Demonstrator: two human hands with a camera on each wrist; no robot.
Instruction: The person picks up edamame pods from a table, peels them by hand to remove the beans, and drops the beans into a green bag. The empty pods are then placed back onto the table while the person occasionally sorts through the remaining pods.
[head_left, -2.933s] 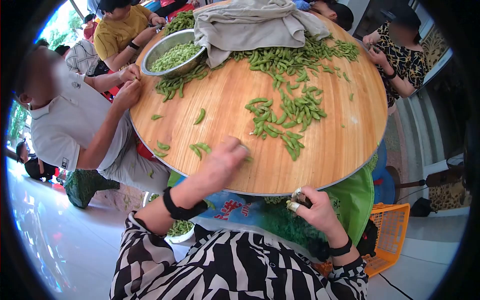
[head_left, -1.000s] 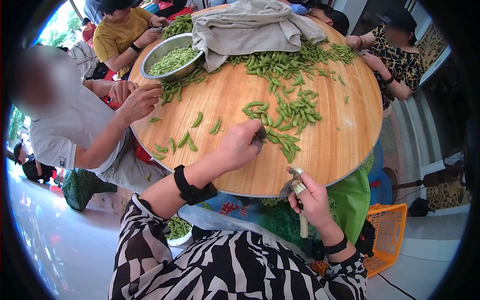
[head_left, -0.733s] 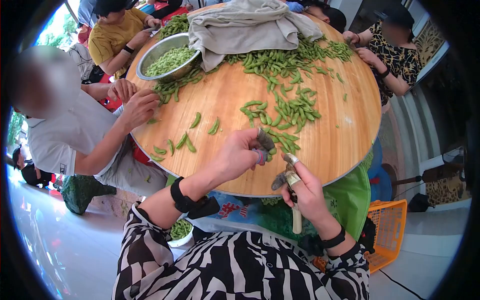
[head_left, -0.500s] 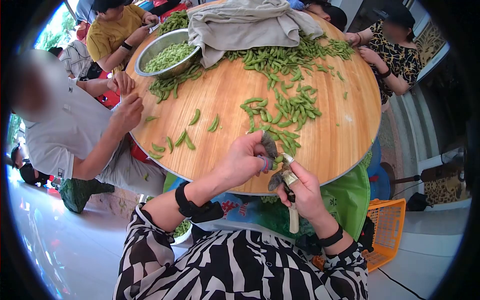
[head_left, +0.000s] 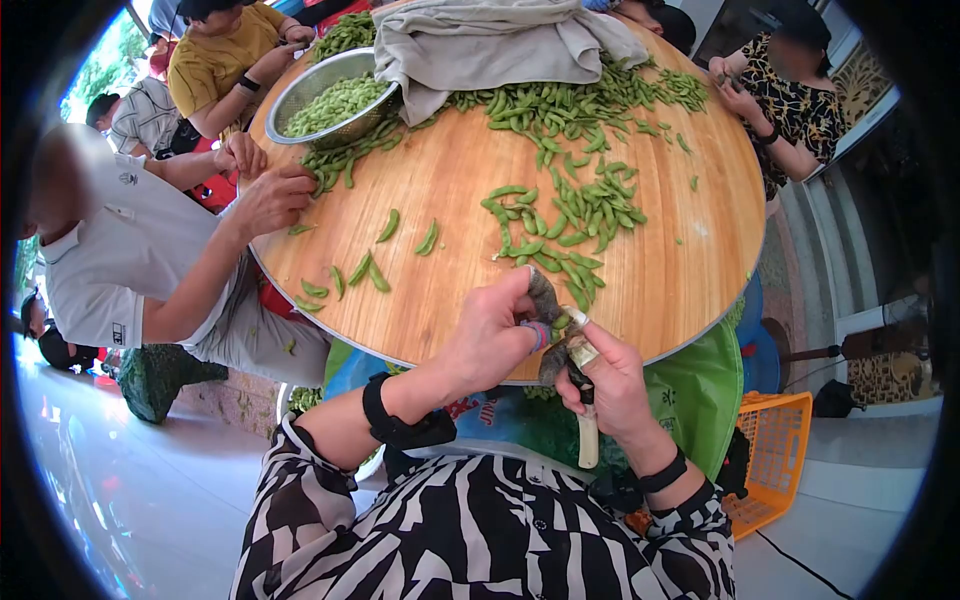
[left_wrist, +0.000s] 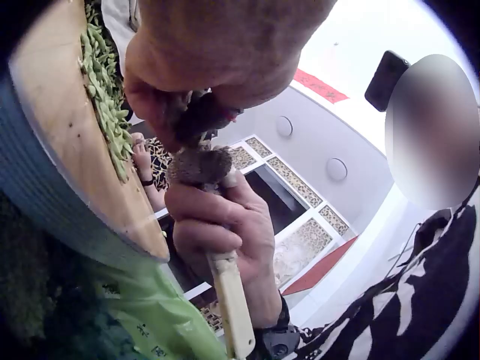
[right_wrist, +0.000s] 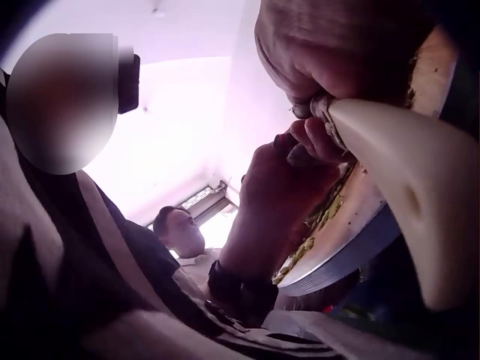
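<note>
My left hand (head_left: 485,338), with grey wraps on its fingertips, pinches a green soybean pod (head_left: 561,324) over the near edge of the round wooden table (head_left: 420,290). Touching it from the right is my right hand (head_left: 615,388), its thumb wrapped in pale tape at the pod. That hand grips a tool by its cream handle (head_left: 587,440); the tool's working end is hidden between the fingers. In the left wrist view the handle (left_wrist: 234,304) points down out of the fist. Loose pods (head_left: 600,205) lie just beyond my hands.
A metal colander (head_left: 357,130) of shelled beans stands at the back left, beside a grey cloth (head_left: 500,50) over a pod heap (head_left: 550,115). Other people sit round the table. A green bag (head_left: 700,395) hangs at the near edge; an orange crate (head_left: 785,450) stands right.
My left hand reached to the loose pods, took one and drew it back to my right hand. My right hand rose slightly, and the cream handle came into sight.
</note>
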